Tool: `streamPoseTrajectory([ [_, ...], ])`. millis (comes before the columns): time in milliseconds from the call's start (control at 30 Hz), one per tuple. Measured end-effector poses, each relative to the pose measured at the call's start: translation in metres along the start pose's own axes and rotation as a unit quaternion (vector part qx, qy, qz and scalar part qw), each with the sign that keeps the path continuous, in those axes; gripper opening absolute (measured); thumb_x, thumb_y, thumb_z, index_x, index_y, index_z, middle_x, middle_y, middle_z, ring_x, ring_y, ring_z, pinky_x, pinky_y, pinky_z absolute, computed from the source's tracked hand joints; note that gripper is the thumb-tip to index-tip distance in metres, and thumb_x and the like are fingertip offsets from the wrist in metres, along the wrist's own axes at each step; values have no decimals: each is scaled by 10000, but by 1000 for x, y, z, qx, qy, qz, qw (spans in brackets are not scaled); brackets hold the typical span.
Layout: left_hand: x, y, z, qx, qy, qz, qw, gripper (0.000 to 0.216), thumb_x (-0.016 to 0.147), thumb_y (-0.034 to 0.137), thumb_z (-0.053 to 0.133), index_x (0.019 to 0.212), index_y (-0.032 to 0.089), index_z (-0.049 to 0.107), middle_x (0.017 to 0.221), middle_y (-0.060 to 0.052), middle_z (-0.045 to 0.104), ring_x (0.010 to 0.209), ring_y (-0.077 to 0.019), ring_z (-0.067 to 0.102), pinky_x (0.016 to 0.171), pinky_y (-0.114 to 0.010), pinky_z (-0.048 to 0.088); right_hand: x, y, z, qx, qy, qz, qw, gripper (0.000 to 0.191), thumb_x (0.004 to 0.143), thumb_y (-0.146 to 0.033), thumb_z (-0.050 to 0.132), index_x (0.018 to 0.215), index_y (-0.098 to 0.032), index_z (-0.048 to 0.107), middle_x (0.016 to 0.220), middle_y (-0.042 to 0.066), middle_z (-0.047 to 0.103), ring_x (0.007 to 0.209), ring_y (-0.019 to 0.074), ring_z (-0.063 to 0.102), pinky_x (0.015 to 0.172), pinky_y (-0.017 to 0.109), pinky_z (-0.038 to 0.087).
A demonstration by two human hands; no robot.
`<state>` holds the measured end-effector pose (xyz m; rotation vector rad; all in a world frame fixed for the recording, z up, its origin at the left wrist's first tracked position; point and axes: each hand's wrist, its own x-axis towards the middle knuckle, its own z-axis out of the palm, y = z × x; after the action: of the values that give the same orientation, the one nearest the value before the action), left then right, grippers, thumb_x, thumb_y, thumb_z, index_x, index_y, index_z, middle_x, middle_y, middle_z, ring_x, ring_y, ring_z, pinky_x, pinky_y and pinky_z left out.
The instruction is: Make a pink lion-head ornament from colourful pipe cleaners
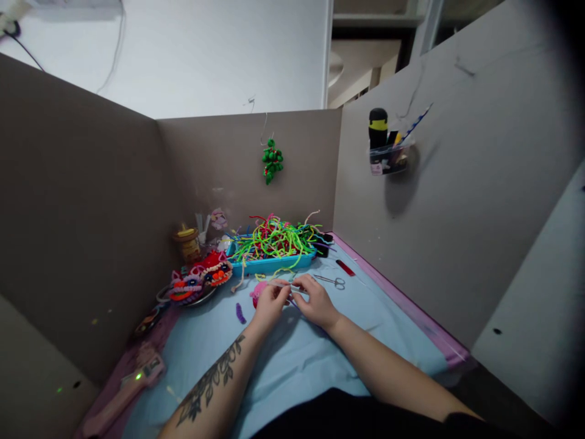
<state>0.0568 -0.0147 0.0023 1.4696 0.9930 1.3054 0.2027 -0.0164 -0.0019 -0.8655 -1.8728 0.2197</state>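
Note:
My left hand [270,303] and my right hand [316,300] meet over the blue cloth, both with fingers pinched. A thin pale stick [298,289] runs between them, gripped by the left fingers. From the right fingers trails a purple pipe cleaner [295,302], partly hidden by the hands. Just behind the left hand lies a pink fuzzy piece [258,291]. A short purple fuzzy coil [240,313] rests on the cloth to its left. Small scissors [337,283] lie beyond my right hand.
A blue tray [274,264] heaped with colourful pipe cleaners [278,238] stands at the back. To its left, a dish holds fuzzy figures [186,288]. A pink glue gun [144,372] lies front left. Grey panels enclose the table; a clear holder [388,160] hangs right.

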Motion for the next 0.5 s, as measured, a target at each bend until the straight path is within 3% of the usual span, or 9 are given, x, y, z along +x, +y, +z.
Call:
streamPoseTrajectory([
  [233, 1, 3, -8, -62, 52, -13, 997, 333, 761, 441, 583, 958, 182, 511, 596, 44, 555, 488, -95, 516, 457, -194, 374, 7, -4, -8, 58, -42, 17, 997, 235, 763, -148, 580, 994, -193, 578, 897, 42, 598, 830, 169, 556, 759, 301, 465],
  [367, 3, 2, -14, -82, 44, -21, 995, 334, 749, 441, 590, 946, 180, 521, 523, 89, 449, 369, -51, 362, 381, -172, 259, 10, -1, -6, 61, -40, 46, 996, 181, 791, -192, 573, 969, -191, 604, 850, 38, 616, 795, 165, 567, 727, 297, 466],
  [500, 3, -2, -13, -27, 7, -19, 999, 276, 731, 380, 614, 879, 148, 593, 501, 73, 438, 397, -59, 365, 401, -184, 259, 7, -2, 2, 106, -52, 90, 989, 125, 819, -231, 552, 896, -181, 636, 778, 24, 636, 708, 144, 579, 643, 256, 469],
])
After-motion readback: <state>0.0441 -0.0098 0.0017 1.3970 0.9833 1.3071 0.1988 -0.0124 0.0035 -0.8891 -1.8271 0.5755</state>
